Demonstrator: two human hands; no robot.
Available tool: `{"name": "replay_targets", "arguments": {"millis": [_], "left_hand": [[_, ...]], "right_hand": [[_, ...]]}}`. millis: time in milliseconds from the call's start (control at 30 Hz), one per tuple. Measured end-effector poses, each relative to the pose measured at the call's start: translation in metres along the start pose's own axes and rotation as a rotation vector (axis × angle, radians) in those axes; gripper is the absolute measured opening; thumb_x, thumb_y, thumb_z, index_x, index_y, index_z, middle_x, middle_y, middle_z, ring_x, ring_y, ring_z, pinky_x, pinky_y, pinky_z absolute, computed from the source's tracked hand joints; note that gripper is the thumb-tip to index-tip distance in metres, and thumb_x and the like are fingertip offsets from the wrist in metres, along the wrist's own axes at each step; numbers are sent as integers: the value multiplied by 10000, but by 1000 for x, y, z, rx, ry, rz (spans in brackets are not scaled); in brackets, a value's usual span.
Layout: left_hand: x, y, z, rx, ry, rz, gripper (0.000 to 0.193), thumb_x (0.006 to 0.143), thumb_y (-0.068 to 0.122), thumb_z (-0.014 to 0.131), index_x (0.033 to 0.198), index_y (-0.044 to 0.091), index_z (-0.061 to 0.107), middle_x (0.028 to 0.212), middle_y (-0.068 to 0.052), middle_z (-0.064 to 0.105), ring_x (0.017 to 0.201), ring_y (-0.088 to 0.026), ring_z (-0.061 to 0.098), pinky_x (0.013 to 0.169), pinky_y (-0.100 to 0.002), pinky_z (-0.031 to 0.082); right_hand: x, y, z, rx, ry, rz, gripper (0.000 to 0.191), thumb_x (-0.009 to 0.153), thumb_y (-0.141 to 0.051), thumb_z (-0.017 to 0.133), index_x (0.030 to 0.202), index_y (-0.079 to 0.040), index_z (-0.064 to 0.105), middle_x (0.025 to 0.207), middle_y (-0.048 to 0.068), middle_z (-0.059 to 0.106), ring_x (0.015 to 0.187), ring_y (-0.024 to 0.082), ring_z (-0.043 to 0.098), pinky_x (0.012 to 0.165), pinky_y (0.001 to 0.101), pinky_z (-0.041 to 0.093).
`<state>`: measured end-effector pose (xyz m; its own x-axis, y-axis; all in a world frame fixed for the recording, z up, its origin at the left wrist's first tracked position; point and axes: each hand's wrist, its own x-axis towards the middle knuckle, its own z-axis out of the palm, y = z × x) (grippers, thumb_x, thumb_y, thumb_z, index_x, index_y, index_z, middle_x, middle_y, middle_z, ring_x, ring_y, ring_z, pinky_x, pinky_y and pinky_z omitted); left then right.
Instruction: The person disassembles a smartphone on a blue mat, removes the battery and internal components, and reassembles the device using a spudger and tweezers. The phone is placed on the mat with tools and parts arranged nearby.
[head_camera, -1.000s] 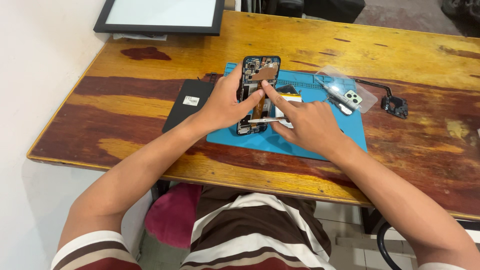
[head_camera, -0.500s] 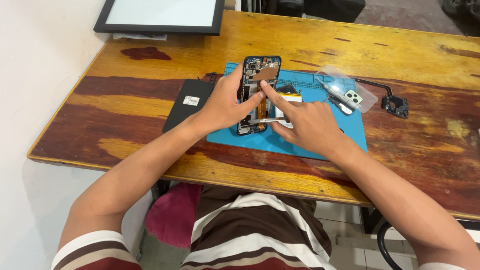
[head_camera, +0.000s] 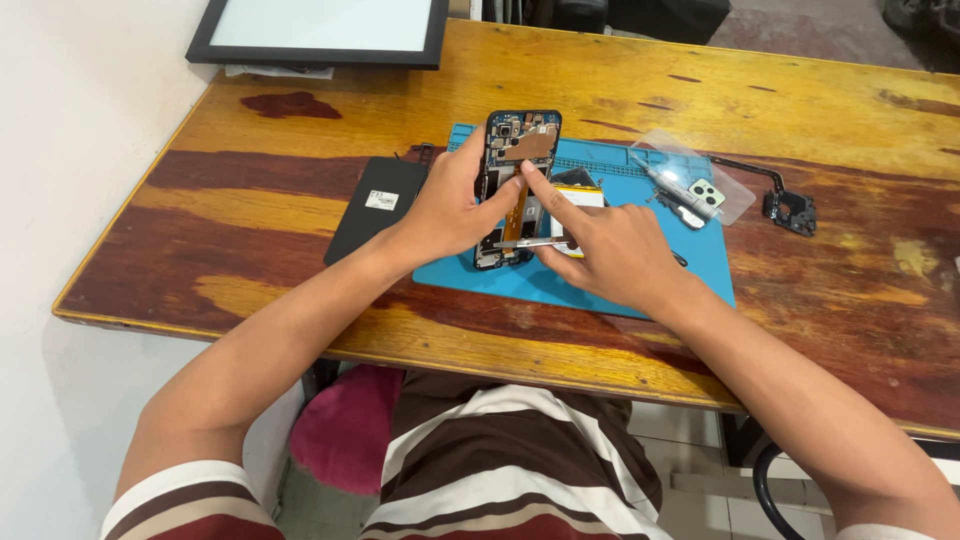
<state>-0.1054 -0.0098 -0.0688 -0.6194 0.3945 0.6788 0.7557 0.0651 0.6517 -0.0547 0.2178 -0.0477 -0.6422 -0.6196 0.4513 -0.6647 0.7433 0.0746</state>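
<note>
An opened smartphone (head_camera: 519, 140), back cover off and circuit boards exposed, lies on a blue work mat (head_camera: 600, 285). My left hand (head_camera: 445, 205) grips the phone's left edge, thumb over its middle. My right hand (head_camera: 610, 250) rests across the phone's lower right, index finger pressing down inside the open body. Thin metal tweezers (head_camera: 525, 243) lie under the right hand's fingers, across the phone's lower part. A battery with a white and yellow label (head_camera: 577, 195) shows just right of the phone, partly hidden by the right hand.
A black flat cover (head_camera: 378, 205) lies left of the mat. A clear plastic case with a camera piece and a screwdriver (head_camera: 690, 190) sits at the mat's far right. A small black part with cable (head_camera: 790, 210) lies beyond. A black-framed panel (head_camera: 320, 30) rests at the table's back left.
</note>
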Motion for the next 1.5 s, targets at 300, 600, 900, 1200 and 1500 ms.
{"name": "replay_targets", "arguments": {"millis": [300,600,900,1200,1500], "left_hand": [[-1,0,-1,18,7,1,412,998,77,660,1372,-4,506,1171,-147,742,1091,-210,744,917,-353,588],[0,-1,-1,43,-2,24,410,995,84,665,1363,-7,508,1176,-148,740,1108,-227,749,924,-366,596],[-1,0,-1,59,4,60,414,1000,89,668,1371,-9,512,1190,-166,739,1127,-250,751,943,-376,598],[-4,6,0,57,20,95,431,999,81,662,1386,-14,499,1192,-172,740,1105,-254,762,900,-366,601],[-9,11,1,125,31,69,466,976,77,658,1388,-39,474,1002,-169,758,852,-238,793,694,-324,587]], "right_hand": [[0,0,1,-25,-13,-2,882,867,-326,749,1620,-210,305,734,90,737,509,331,641,461,439,486],[2,1,1,-1,-43,29,863,889,-347,731,1623,-234,291,697,62,734,512,305,666,457,425,499],[2,-3,1,122,-49,76,863,874,-302,740,1614,-214,304,661,73,715,528,321,677,487,429,517],[3,-13,-6,173,-62,119,853,848,-261,753,1589,-186,337,617,80,698,518,318,677,493,435,520],[-1,-21,-7,193,-125,137,939,841,-234,751,1622,-146,237,614,125,679,521,375,643,523,480,513]]}}
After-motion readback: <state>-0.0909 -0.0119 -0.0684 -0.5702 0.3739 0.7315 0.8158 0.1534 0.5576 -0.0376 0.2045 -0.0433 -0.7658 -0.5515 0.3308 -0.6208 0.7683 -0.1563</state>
